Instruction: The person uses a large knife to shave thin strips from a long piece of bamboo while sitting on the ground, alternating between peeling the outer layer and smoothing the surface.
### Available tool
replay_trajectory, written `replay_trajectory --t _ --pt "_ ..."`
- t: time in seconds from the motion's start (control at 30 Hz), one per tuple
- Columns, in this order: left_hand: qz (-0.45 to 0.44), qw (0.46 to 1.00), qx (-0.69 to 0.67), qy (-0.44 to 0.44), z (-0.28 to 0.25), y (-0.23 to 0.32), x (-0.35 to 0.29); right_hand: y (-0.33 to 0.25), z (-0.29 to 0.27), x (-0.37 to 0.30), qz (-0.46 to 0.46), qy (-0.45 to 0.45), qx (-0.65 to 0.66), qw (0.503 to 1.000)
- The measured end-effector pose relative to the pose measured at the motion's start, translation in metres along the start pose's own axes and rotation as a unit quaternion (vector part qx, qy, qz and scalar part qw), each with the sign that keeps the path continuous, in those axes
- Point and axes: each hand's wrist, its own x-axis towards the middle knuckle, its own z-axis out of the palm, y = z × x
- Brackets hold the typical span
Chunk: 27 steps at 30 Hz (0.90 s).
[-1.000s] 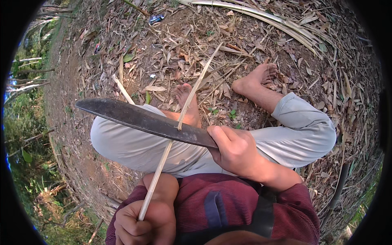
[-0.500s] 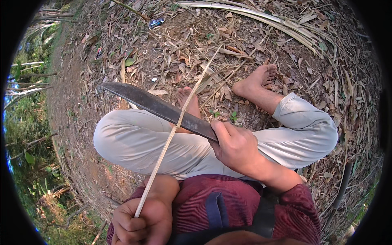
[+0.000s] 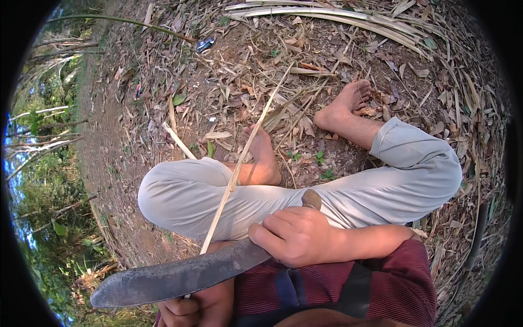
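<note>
My right hand (image 3: 297, 235) grips the handle of a large dark machete (image 3: 174, 278), whose blade points left and low across my lap. My left hand (image 3: 199, 306), at the bottom edge and partly hidden under the blade, holds the near end of a long thin bamboo strip (image 3: 245, 152). The strip runs up and away over my left knee (image 3: 180, 196) toward the ground ahead. The blade lies across the strip close to my left hand.
I sit cross-legged in grey trousers, barefoot (image 3: 343, 109), on ground covered with dry leaves. Long pale bamboo pieces (image 3: 327, 19) lie at the top. A short pale stick (image 3: 178, 140) lies left of my knee. Green brush (image 3: 49, 218) drops away on the left.
The machete has slid down the strip toward me, from over my knees to just above my left hand, with the blade tip swinging lower left. My left hand stays put.
</note>
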Motion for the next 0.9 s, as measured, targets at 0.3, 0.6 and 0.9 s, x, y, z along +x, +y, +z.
replay_trajectory --t 0.3,0.6,0.9 --pt "0.000 0.986 -0.160 -0.038 0.008 -0.004 -0.008 0.085 0.020 -0.006 0.302 -0.073 0.025 0.950" --pt "0.001 0.985 -0.174 0.000 0.011 -0.012 -0.008 0.036 0.001 0.000 0.151 -0.052 -0.063 0.985" --pt "-0.033 0.969 -0.245 -0.021 0.019 0.001 -0.002 0.178 0.035 -0.025 0.394 -0.082 -0.089 0.911"
